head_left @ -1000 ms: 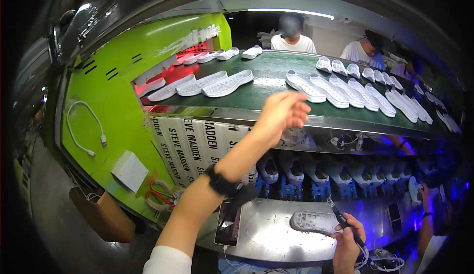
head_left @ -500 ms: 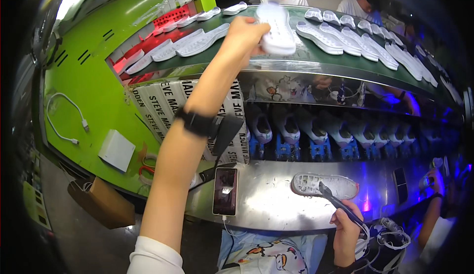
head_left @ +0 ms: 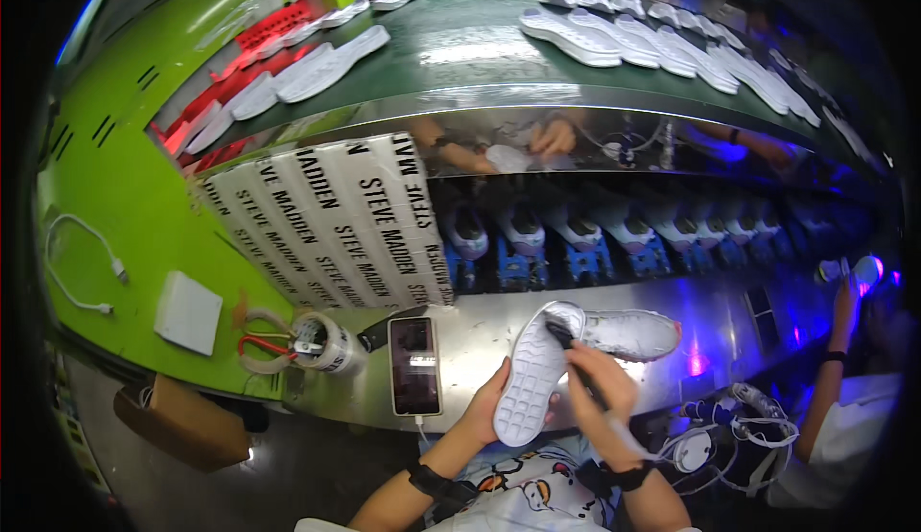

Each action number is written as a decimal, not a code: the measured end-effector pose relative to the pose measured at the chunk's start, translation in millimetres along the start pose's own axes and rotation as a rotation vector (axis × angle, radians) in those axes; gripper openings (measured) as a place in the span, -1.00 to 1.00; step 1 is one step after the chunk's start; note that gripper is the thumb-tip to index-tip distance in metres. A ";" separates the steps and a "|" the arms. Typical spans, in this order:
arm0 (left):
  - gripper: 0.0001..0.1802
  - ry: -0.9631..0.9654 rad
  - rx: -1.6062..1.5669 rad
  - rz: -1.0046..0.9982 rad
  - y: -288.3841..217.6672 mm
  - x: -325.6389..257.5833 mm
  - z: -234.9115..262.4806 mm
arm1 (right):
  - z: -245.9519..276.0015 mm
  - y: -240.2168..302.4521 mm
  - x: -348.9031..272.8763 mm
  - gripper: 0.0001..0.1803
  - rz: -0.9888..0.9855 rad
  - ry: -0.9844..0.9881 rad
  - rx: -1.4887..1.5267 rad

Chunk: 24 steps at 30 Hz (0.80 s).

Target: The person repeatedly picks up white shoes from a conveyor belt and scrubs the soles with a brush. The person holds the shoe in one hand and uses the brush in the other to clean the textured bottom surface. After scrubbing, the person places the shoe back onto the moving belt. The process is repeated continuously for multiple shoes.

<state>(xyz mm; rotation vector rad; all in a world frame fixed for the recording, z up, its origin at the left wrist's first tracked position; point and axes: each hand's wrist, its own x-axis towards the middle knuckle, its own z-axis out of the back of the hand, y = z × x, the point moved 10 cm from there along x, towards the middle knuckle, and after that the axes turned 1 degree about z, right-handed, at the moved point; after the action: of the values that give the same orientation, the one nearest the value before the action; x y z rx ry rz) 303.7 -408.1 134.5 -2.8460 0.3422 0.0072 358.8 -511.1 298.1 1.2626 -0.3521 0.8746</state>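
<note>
My left hand (head_left: pixel 486 405) holds a white shoe sole (head_left: pixel 533 374) by its lower end, tread side up, over the near edge of the steel bench (head_left: pixel 480 340). My right hand (head_left: pixel 597 378) grips a dark brush (head_left: pixel 564 338) whose tip rests on the sole's upper end. A white shoe (head_left: pixel 630 332) lies on the bench just behind and to the right of the sole.
A phone (head_left: pixel 414 365) on a cable and a tape roll (head_left: pixel 317 343) lie on the bench at left. Above, a green conveyor belt (head_left: pixel 460 43) carries several white soles (head_left: pixel 614 38). Shoes on blue holders (head_left: pixel 576 244) sit underneath. Another person's arm (head_left: pixel 830 378) works at right.
My left arm came down from the upper belt with a white sole and now holds it at the bench. My right hand brought the brush onto the sole.
</note>
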 end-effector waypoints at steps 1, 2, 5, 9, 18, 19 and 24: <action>-0.37 -0.131 0.024 -0.072 -7.7 -1.0 23.2 | -15.6 6.6 -9.2 -0.73 0.045 0.098 0.028; -0.39 -0.263 0.049 -0.145 -15.2 -3.8 54.0 | -25.0 18.1 -14.6 -0.73 0.071 0.190 0.084; -0.46 -0.353 0.035 -0.313 -38.8 -10.6 38.0 | -35.3 18.5 -14.2 -0.76 -0.104 0.244 0.319; -0.31 -0.075 -0.042 -0.136 -26.4 -3.7 3.4 | -31.2 21.3 -3.9 -0.74 0.048 0.157 0.101; -0.34 0.031 -0.273 -0.282 -59.1 9.7 -25.8 | -61.3 45.7 -21.9 -0.77 0.003 0.467 0.357; -0.34 0.090 -0.341 -0.228 -59.3 13.3 -39.1 | -65.8 52.6 -27.1 -0.77 0.100 0.522 0.319; -0.38 -0.019 0.243 -0.054 -73.2 19.2 -31.5 | -51.2 26.6 -7.1 -0.74 -0.148 0.655 0.510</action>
<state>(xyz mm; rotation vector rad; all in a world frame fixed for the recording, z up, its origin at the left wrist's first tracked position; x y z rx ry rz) 338.6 -352.6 183.9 -2.6116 0.2435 -0.0167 323.3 -465.2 295.8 1.3524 0.5089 1.2335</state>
